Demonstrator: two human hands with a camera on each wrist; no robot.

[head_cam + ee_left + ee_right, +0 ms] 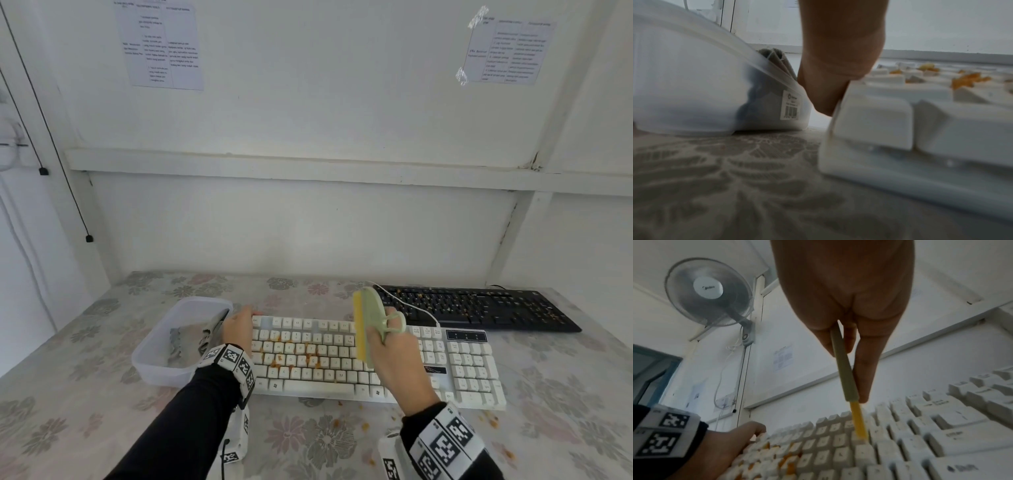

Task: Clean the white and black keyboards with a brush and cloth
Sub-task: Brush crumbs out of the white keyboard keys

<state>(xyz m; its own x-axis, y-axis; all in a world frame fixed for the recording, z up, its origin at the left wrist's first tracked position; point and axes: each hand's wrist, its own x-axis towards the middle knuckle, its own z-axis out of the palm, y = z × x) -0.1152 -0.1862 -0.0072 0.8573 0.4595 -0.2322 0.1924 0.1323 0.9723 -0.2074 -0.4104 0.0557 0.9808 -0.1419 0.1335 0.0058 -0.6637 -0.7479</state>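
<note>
From the head view, the right hand (394,356) gripped a pale green, yellow-bristled plastic brush (368,325) over the crumb-strewn white plastic keyboard (342,363); brushing was in hand, the black keyboard (479,308) beyond it untouched. At the left wrist, the left hand (838,65) steadied the keyboard's end beside the translucent tub holding the grey cloth (777,63), fingers hidden, so its grip could not be told. From the right wrist, bristles touched the keys; the next stroke likely needed to sweep toward the crumbs (785,460) near the left hand.
</note>
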